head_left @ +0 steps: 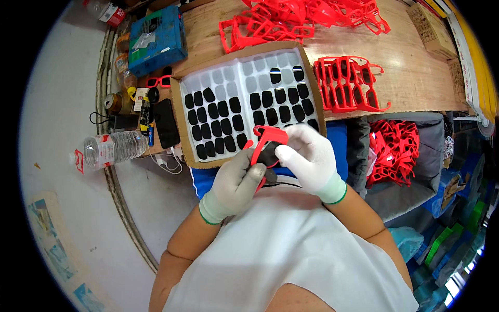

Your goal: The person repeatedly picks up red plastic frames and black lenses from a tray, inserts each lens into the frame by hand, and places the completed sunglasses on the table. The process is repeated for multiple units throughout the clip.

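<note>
A red plastic glasses frame [270,136] is held up in front of my chest, over the near edge of the lens box. My left hand [234,182], in a greyish glove with a green cuff, is closed round its left side. My right hand [312,158], in a white glove, pinches its right side, thumb against a dark lens [268,155]. That lens lies at the frame's opening; whether it is seated there is hidden by the fingers. Rows of black lenses [222,108] lie in the white-lined cardboard box [176,112] just beyond my hands.
Red frames [267,28] are heaped at the back of the wooden table. Stacked red glasses with dark lenses [345,86] stand right of the box. A grey-lined bin [395,151] holds more frames. At left are a blue box [156,41], a phone [166,123] and a water bottle [114,149].
</note>
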Tool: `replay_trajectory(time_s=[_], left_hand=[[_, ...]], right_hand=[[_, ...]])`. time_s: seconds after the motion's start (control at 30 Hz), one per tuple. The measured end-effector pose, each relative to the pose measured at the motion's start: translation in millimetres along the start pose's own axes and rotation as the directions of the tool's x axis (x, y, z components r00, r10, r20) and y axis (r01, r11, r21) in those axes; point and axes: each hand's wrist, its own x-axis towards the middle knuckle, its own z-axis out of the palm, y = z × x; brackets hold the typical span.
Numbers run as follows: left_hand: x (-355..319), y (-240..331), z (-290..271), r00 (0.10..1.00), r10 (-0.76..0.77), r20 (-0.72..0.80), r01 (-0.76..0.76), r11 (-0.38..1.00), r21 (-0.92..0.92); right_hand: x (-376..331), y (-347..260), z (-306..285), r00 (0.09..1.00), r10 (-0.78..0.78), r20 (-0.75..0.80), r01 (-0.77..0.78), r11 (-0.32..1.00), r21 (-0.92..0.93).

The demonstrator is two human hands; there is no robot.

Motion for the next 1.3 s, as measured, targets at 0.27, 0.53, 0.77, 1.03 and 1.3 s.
replay_trajectory(time_s=[0.27,0.53,0.77,1.03,1.3], left_hand=[[-3.7,-2.2,-6.3,0.99,-0.069,0.126,0.092,0.98,-0.179],[-4.1,-1.0,-11.4,0.988,-0.089,0.128,0.103,0.989,-0.103],[-8.8,5.4,-7.1,0.996,-0.062,0.071,0.075,0.978,-0.197],[-7.1,-1.2,-6.1,0.997,-0.062,0.055,0.068,0.991,-0.113],[-5.6,5.1,-2.7,0.988,-0.134,0.072,0.148,0.957,-0.251]], right_hand=[[3.3,0.1,-7.1,0.955,0.216,0.204,-0.244,0.962,0.125],[4.5,10.6,-0.9,0.959,0.238,0.154,-0.26,0.954,0.148],[4.0,6.3,3.6,0.97,0.22,0.103,-0.226,0.973,0.054],[2.6,-2.0,-6.2,0.951,0.22,0.217,-0.236,0.97,0.05],[-0.4,0.6,-10.0,0.94,0.225,0.255,-0.251,0.965,0.076]])
